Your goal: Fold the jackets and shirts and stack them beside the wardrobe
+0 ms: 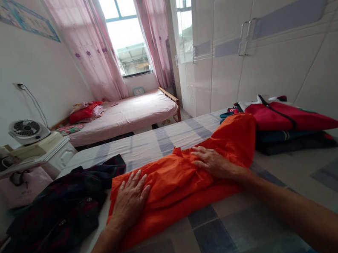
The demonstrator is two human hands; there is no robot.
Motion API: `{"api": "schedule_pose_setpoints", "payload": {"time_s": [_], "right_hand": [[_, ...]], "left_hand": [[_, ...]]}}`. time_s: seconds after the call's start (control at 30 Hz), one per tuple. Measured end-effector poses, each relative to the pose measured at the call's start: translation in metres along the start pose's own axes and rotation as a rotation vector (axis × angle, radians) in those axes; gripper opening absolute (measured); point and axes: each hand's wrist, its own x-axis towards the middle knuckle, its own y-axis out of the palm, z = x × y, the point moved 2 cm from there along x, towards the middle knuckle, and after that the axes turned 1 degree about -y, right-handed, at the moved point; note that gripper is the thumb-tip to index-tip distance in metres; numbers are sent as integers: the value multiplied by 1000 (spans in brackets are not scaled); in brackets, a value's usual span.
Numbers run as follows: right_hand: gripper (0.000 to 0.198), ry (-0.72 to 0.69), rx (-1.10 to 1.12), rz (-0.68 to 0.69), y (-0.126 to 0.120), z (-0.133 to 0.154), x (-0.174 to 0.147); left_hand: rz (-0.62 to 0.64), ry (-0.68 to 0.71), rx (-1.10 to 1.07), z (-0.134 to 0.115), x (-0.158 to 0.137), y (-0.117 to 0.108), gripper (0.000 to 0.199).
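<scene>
An orange garment (169, 187) lies partly folded and creased across the checked bed sheet in front of me. My left hand (131, 195) rests flat on its left end, fingers stretched out. Farther right, my right hand (210, 162) presses on the middle of the cloth near its upper edge, palm down with the fingers extended. The garment's right part bulges up and reaches the pile of folded clothes (290, 134). What kind of garment it is, I cannot tell. Close by my left hand lies a dark patterned garment (64, 219), loosely spread.
A red garment (293, 112) tops the pile at right. Behind stands a second bed (134, 113) with pink bedding below a window. At left are a small fan (27, 129), a white cabinet (66, 154) and a pink bag (25, 187). A white wardrobe (244, 70) lines the right side.
</scene>
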Motion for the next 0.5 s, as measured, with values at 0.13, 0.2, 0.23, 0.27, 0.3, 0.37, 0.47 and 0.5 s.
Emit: {"api": "schedule_pose_setpoints", "payload": {"time_s": [0.13, 0.2, 0.23, 0.27, 0.3, 0.37, 0.47, 0.5], "right_hand": [[59, 297, -198, -597, -54, -33, -27], [71, 500, -293, -748, -74, -54, -41], [77, 581, -322, -761, -80, -64, -45], [82, 644, -340, -743, -83, -74, -48], [82, 686, -346, -701, -85, -83, -48], [63, 719, -312, -617, -86, -95, -47], [31, 662, -198, -594, -93, -95, -45], [28, 610, -160, -641, -98, -88, -45]], "left_hand": [[-156, -97, 16, -19, -1, -24, 47], [-207, -18, -5, -37, -2, -33, 46], [-209, 43, -19, -47, -2, -34, 46], [-194, 101, -31, -56, -3, -33, 46], [-168, 144, -41, -64, -3, -29, 45], [-109, 171, -58, -74, -3, -17, 46], [-53, 143, -81, -77, -3, 0, 48], [-43, 139, -85, -76, -3, 4, 48]]}}
